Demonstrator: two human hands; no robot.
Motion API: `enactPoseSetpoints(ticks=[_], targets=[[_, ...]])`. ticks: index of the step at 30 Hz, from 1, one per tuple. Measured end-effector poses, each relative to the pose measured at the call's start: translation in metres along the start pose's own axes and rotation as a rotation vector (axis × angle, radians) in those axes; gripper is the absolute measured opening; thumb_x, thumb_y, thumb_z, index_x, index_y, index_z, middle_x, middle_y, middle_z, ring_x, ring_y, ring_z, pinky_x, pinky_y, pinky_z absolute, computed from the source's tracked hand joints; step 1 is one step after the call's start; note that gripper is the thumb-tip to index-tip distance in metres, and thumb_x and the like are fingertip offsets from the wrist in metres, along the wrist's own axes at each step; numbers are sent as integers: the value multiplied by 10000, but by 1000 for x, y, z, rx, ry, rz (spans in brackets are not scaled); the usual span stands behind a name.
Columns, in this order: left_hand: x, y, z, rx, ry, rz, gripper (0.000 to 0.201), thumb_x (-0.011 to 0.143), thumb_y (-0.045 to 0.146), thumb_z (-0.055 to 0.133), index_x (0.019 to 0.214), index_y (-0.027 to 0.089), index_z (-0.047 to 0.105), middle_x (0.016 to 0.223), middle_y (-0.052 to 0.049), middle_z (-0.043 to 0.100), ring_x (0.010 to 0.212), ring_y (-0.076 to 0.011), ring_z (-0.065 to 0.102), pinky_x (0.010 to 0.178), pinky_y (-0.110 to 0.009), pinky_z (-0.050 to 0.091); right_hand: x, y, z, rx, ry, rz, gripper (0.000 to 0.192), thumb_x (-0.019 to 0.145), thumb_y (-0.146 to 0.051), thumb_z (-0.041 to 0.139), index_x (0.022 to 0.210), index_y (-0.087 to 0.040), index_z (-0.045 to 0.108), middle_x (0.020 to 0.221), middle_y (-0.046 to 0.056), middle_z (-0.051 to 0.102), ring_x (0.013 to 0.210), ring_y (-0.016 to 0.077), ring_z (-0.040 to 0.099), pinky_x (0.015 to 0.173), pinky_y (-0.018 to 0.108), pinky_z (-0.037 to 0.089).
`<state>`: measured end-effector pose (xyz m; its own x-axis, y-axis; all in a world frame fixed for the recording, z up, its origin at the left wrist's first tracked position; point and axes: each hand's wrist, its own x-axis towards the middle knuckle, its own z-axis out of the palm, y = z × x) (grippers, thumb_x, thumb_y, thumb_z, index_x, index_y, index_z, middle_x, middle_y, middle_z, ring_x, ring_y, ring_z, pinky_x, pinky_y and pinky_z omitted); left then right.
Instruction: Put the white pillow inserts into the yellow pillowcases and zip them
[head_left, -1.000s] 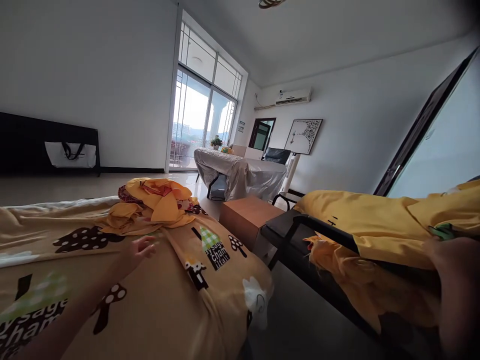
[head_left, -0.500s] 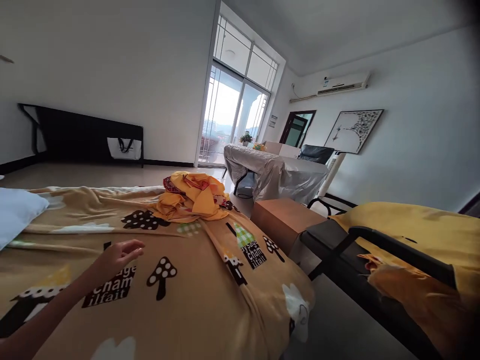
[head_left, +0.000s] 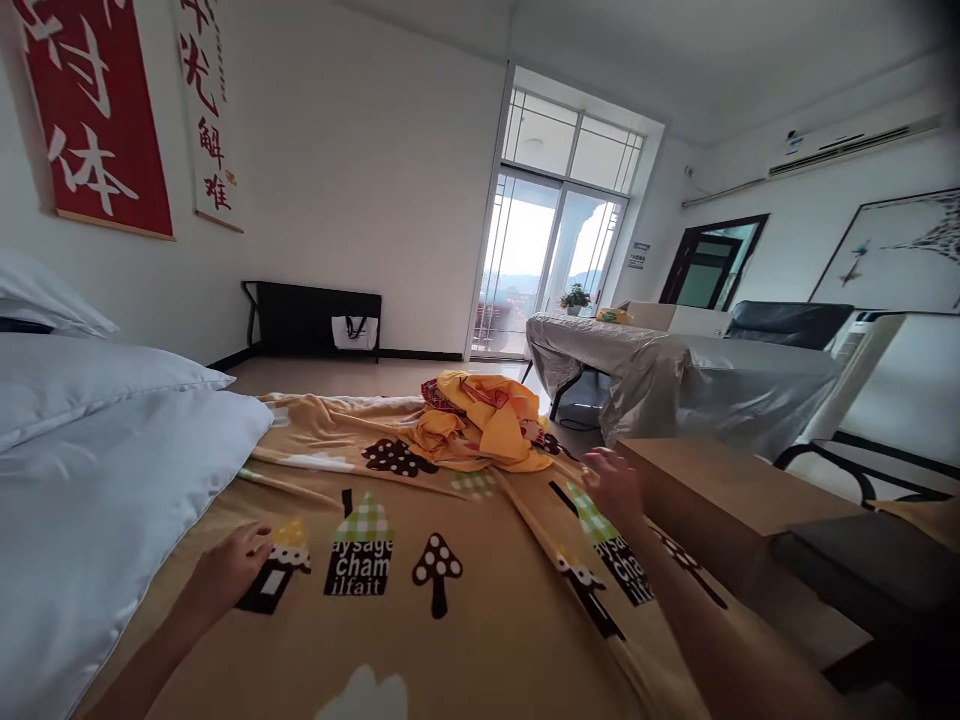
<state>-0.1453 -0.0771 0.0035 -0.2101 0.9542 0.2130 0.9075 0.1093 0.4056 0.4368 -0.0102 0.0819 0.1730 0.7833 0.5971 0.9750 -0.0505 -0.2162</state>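
A tan blanket printed with houses, mushrooms and white shapes is spread over the bed. My left hand hovers low over or rests on the blanket beside a yellow-roofed house print, fingers loosely bent with nothing in them; whether it touches the cloth I cannot tell. My right hand is above the blanket's right part, its fingers apart and holding nothing. Nearest to it, just to its left and farther off, lies a crumpled heap of orange and yellow cloth with a red checked patch.
White pillows lie at the left. A cardboard box stands close to the bed's right side, near a dark padded seat. Beyond are a table under plastic sheeting, a black folded frame with a white bag, and glass doors.
The view has swung left, bringing the pillows and wall scrolls in. My right hand has come into view. Across the blanket, my left hand has shifted left from the lettered house print.
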Motion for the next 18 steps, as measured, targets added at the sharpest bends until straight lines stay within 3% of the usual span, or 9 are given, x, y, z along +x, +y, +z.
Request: enactPoseSetpoints(ticks=[4,8,13,18], targets=[[-11,-1,37,166,-43,7,586,832,369,268,1296,122,526,1408,-107,475,1313,-248,431,1054,-408,375,25,-83,69,78,-268,24,461,873,-329,489,1333,-298,497,1464,63,390,1282,245,420,984,385,372],[-18,10,38,232,-166,37,596,861,386,257,1373,158,461,1465,-44,396,1380,-218,328,1108,-431,316,47,-134,113,129,-389,83,500,783,-332,608,1280,-337,553,1506,79,311,1279,329,403,971,461,343],[-17,19,23,299,-224,33,588,864,348,264,1395,154,426,1479,-55,364,1381,-224,324,1091,-445,338,68,-141,125,221,-353,240,308,888,-294,531,1171,-187,592,1284,126,523,1185,293,478,970,508,367],[-15,14,27,257,-200,72,571,835,319,315,1364,172,474,1454,-57,400,1369,-238,346,1106,-469,309,91,-133,111,515,-239,264,316,909,-360,554,1154,-161,569,1153,71,591,975,189,599,835,396,519]])
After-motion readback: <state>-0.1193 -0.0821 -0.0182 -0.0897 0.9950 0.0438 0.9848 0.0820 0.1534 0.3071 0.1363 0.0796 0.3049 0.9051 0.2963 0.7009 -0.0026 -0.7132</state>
